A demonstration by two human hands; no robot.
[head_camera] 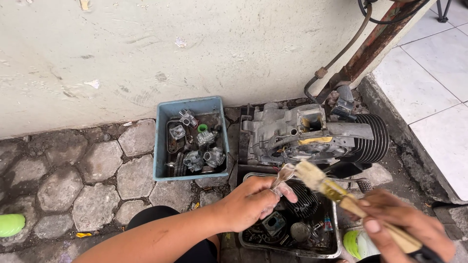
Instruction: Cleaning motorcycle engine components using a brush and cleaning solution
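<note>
My left hand [251, 202] grips a small shiny metal part [282, 176] and holds it above a metal tray [291, 249]. My right hand [407, 226] clasps the wooden handle of a paintbrush [336, 191]. The brush's pale bristles touch the metal part. The tray holds dark oily liquid, a finned cylinder [303, 197] and several small engine parts. Behind the tray lies a grey engine block [312, 134] with black cooling fins.
A blue plastic tub [165, 141] with carburettor bodies and a gear stands left of the engine. A pale wall rises behind, with a rusty metal post [378, 44] and a hose. Stone pavers cover the ground; white tiles lie at right. A green object [10, 224] sits far left.
</note>
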